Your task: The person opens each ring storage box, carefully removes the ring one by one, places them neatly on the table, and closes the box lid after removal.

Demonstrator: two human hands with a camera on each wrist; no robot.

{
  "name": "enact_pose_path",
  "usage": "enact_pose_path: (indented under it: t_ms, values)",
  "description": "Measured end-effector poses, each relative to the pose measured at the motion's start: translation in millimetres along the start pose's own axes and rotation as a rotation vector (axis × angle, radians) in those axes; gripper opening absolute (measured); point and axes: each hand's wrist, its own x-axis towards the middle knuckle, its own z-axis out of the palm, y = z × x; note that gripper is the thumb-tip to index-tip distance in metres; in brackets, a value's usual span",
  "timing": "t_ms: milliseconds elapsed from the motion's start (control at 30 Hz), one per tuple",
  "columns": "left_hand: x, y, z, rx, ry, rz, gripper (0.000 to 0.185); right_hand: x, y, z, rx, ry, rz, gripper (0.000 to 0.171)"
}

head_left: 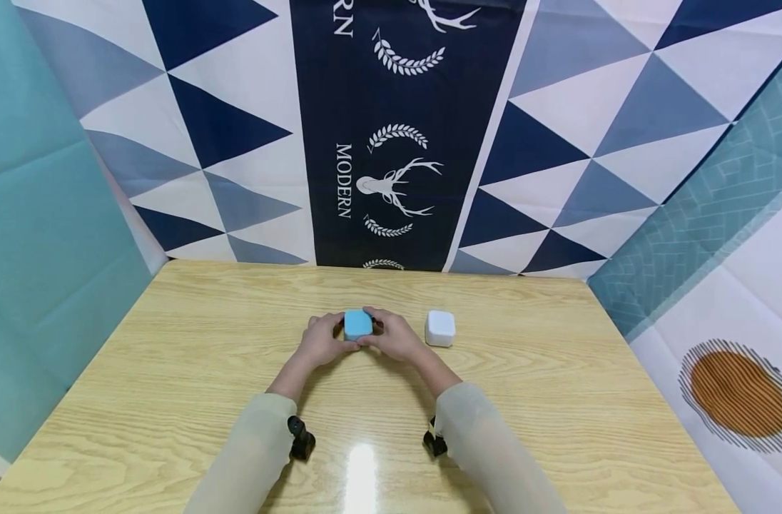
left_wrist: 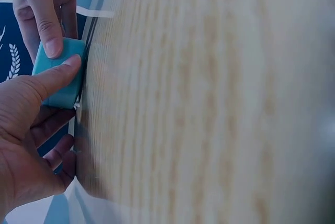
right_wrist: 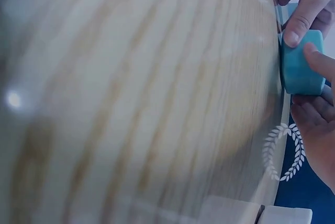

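The wooden counter (head_left: 173, 371) stretches before you, backed by a cloth of blue and white triangles (head_left: 558, 143). Your left hand (head_left: 322, 341) and right hand (head_left: 394, 335) meet near the counter's middle, both pinching the blue cube (head_left: 357, 323) between thumb and curled fingers, one hand on each side. The blue cube rests on the counter between your hands. A white cube (head_left: 439, 328) sits on the counter just beside your right hand, untouched.

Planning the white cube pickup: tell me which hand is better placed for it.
Right, probably. The white cube sits just beside the right hand; the left hand is beyond the blue cube, which both hands grip.
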Motion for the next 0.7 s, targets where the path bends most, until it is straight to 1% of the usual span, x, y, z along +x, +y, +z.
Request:
enact_pose_path:
  t_ms: [100,333,700]
  values:
    - [0.7,-0.7,0.4,-0.005,-0.002,-0.008,0.072,0.6,-0.4,-0.7,-0.009,-0.005,0.006,0.069]
    - [1.3,0.1,0.5,-0.002,0.007,-0.007,0.072,1.9,-0.6,-3.0,-0.012,-0.011,-0.013,0.067]
    - [-1.3,2.6,-1.0,-0.001,0.009,-0.005,0.071,2.6,0.4,-2.3,0.002,-0.02,0.026,0.068]
